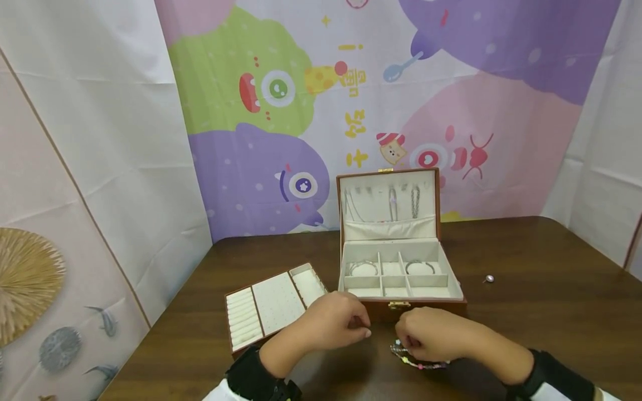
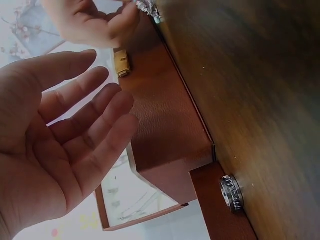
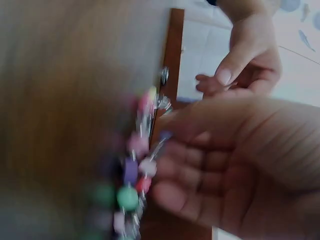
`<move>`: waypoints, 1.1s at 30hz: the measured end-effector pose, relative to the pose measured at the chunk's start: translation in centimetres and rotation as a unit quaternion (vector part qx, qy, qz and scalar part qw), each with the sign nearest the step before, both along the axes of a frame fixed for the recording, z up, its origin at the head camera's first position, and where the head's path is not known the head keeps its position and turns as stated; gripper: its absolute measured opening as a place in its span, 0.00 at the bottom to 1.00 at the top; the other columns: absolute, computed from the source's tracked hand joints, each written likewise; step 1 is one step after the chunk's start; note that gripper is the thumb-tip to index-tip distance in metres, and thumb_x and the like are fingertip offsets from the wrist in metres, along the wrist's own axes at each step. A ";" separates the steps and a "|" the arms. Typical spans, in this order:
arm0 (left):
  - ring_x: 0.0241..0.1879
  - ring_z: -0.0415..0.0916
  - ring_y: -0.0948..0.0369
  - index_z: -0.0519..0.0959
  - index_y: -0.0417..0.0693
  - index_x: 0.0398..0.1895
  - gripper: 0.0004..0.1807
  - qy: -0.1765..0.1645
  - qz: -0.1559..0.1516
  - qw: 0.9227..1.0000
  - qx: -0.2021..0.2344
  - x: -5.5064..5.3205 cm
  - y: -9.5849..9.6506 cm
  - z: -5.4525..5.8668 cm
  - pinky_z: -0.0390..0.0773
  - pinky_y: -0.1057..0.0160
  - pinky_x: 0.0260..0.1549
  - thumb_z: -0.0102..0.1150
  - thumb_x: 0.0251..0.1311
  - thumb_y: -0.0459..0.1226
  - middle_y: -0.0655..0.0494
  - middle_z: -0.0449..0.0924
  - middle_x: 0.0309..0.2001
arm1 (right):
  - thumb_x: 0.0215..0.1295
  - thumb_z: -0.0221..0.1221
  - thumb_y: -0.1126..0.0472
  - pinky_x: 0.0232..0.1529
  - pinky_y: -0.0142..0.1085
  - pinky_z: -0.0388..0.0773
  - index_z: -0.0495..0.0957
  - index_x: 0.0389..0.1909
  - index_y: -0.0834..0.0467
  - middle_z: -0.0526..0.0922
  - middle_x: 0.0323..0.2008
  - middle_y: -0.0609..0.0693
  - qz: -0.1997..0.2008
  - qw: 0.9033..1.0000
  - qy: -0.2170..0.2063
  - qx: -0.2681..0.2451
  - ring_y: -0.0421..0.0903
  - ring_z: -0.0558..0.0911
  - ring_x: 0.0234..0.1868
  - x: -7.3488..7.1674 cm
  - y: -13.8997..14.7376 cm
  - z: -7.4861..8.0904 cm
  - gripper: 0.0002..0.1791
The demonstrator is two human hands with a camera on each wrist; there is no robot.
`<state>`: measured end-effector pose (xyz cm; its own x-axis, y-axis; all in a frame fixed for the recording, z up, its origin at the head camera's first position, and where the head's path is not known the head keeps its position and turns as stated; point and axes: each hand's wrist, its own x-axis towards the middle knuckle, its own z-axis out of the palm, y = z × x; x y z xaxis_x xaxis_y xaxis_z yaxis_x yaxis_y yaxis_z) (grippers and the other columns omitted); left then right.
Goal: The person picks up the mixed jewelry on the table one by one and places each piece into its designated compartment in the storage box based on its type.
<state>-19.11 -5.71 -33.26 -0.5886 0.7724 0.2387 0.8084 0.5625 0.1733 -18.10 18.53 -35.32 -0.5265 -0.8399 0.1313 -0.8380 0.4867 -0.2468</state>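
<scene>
My right hand (image 1: 433,334) pinches a beaded necklace (image 1: 420,366) just in front of the jewellery box (image 1: 368,309). In the right wrist view its pink, purple, green and red beads (image 3: 128,198) hang blurred from the fingertips. To the left, my left hand (image 1: 337,320) hovers before the box's front corner, holding nothing; the left wrist view shows its fingers loosely bent. The box stands with its lid raised, a gold clasp (image 1: 399,305) at its front. Silver bangles (image 1: 420,268) lie in two of its compartments, and chains (image 1: 415,201) hang inside the lid.
A lift-out tray (image 1: 278,295) with ring rolls lies left of the box, partly behind my left arm. Near it a patterned silver ring (image 2: 231,194) stands on the table. A small pearl-topped piece (image 1: 489,278) lies right of the box. A printed cloth (image 1: 261,184) hangs behind.
</scene>
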 end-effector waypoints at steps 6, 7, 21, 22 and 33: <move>0.28 0.73 0.75 0.86 0.51 0.29 0.02 -0.032 0.001 0.998 0.053 0.0 0.1 0.1 0.70 0.80 0.30 0.68 0.57 0.38 0.67 0.80 0.27 | 0.57 0.62 0.70 0.23 0.25 0.70 0.73 0.25 0.48 0.70 0.21 0.31 -0.002 0.998 -0.025 -0.061 0.28 0.68 0.22 0.2 0.5 1.9 0.13; 0.28 0.73 0.75 0.86 0.50 0.30 0.02 -0.050 0.004 0.996 0.073 0.0 0.1 0.1 0.71 0.79 0.30 0.68 0.57 0.37 0.67 0.81 0.27 | 0.58 0.62 0.69 0.22 0.25 0.70 0.73 0.25 0.48 0.69 0.21 0.31 0.001 0.997 -0.018 -0.075 0.27 0.67 0.22 0.2 0.6 2.3 0.13; 0.47 0.79 0.65 0.77 0.33 0.54 0.16 -0.311 -0.061 0.901 0.297 1.0 1.9 -0.2 0.77 0.66 0.50 0.58 0.66 0.31 0.40 0.81 0.49 | 0.56 0.65 0.72 0.27 0.28 0.75 0.75 0.32 0.49 0.74 0.27 0.33 -0.004 0.962 0.115 -0.247 0.30 0.73 0.27 1.2 1.1 5.3 0.15; 0.46 0.79 0.66 0.76 0.32 0.54 0.16 -0.320 -0.065 0.896 0.300 1.0 2.0 -0.2 0.77 0.66 0.50 0.58 0.66 0.30 0.38 0.81 0.49 | 0.55 0.65 0.73 0.28 0.28 0.76 0.75 0.33 0.49 0.75 0.27 0.33 -0.002 0.960 0.120 -0.255 0.30 0.74 0.28 1.2 1.1 5.3 0.15; 0.33 0.81 0.66 0.77 0.24 0.41 0.09 -0.395 -0.051 0.838 0.373 1.6 2.1 0.3 0.81 0.64 0.41 0.57 0.65 0.28 0.32 0.81 0.36 | 0.52 0.66 0.76 0.29 0.28 0.77 0.76 0.34 0.51 0.77 0.28 0.35 0.002 0.949 0.128 -0.288 0.32 0.77 0.28 0.9 1.3 5.4 0.17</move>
<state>-17.48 -3.60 -32.95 -0.7310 0.6369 0.2451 0.3135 -0.0055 0.9496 -17.16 19.82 -29.93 -0.4113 -0.5919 0.6932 -0.9084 0.3286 -0.2584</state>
